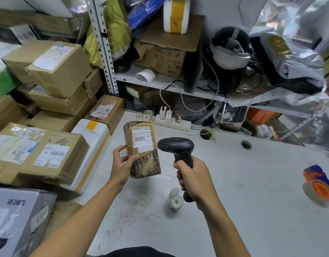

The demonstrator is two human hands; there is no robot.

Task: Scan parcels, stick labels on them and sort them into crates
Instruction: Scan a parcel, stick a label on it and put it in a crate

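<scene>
My left hand [123, 164] grips a small brown printed parcel [144, 164] upright above the white table [243, 191], its white barcode label facing me. My right hand [192, 179] holds the handle of a black barcode scanner [175, 146], whose head sits just right of the parcel's label. A small roll of white labels [175, 200] lies on the table under the scanner's handle.
Stacked cardboard parcels [39, 151] and a white foam box [91, 145] fill the left side. An orange and blue tape dispenser [319, 184] lies at the right edge. A power strip [172, 123] and cluttered shelves stand behind. A grey box [17, 217] sits at bottom left.
</scene>
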